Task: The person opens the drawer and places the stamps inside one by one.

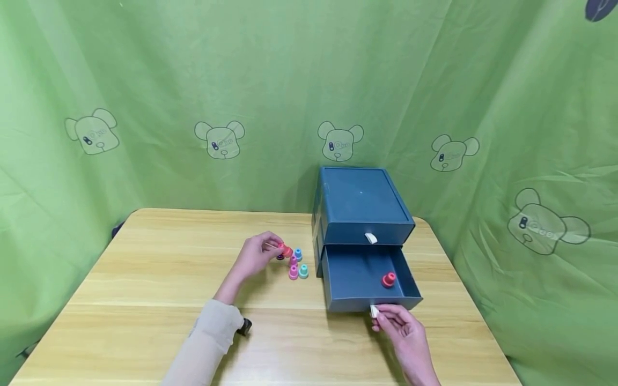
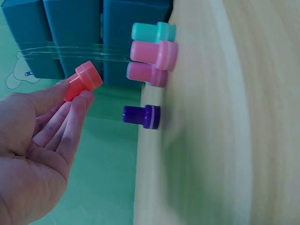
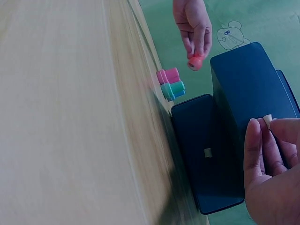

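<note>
Above the left part of the table, my left hand (image 1: 260, 251) pinches a red toy stamp (image 2: 84, 80) between thumb and fingertips. Below it stand a purple stamp (image 2: 141, 116), two pink stamps (image 2: 153, 54), a teal stamp (image 1: 303, 271) and a blue stamp (image 1: 298, 254). My right hand (image 1: 404, 333) pinches the white pull tab (image 1: 374, 311) of a drawer (image 1: 350, 304), which is pulled out of the dark blue cabinet (image 1: 362, 195). Inside that drawer, toward its right side, another red stamp (image 1: 388, 280) stands on the floor.
Over the pulled-out drawer is a closed one with its own white tab (image 1: 370, 238). The bottom drawer front (image 3: 197, 178) is closed too. A green curtain (image 1: 270, 80) with bear-head outlines hangs around the wooden table (image 1: 159, 268).
</note>
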A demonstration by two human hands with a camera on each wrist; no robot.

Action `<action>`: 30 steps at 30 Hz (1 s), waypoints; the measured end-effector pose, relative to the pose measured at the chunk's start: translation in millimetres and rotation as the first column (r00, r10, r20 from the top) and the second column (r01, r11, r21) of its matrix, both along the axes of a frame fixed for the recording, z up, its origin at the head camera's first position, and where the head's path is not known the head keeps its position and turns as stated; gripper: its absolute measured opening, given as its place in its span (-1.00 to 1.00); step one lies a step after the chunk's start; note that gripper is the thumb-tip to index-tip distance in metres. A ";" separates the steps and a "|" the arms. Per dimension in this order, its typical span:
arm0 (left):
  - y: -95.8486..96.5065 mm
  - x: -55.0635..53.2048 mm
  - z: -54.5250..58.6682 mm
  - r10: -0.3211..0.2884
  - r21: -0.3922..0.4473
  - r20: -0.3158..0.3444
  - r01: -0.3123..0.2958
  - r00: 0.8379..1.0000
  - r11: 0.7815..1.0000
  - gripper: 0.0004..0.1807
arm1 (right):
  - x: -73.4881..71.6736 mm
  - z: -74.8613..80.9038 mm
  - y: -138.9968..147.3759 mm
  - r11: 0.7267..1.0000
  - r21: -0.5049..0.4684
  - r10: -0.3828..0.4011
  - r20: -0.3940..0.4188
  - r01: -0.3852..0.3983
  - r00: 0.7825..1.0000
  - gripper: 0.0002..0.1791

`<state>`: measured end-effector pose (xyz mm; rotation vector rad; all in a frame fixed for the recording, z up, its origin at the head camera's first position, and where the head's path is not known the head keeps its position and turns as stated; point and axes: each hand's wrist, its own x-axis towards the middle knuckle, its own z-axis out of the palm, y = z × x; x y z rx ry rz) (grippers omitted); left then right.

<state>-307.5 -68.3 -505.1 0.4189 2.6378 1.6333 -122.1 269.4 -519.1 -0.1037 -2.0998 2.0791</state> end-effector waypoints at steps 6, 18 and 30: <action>3.9 2.4 9.4 -0.026 0.082 -0.023 0.028 0.999 0.996 -0.78 | -0.1 -1.0 0.4 1.000 -0.003 0.002 -0.005 -0.002 1.000 -0.69; 11.2 14.9 30.5 -0.100 0.161 0.014 0.097 0.995 0.982 -0.79 | 0.0 -1.1 1.4 1.000 0.005 -0.011 0.018 0.011 1.000 -0.69; 24.8 23.9 43.3 -0.158 0.187 -0.027 0.160 0.987 0.969 -0.78 | 0.1 -0.6 1.1 1.000 0.020 -0.012 0.045 0.011 0.999 -0.66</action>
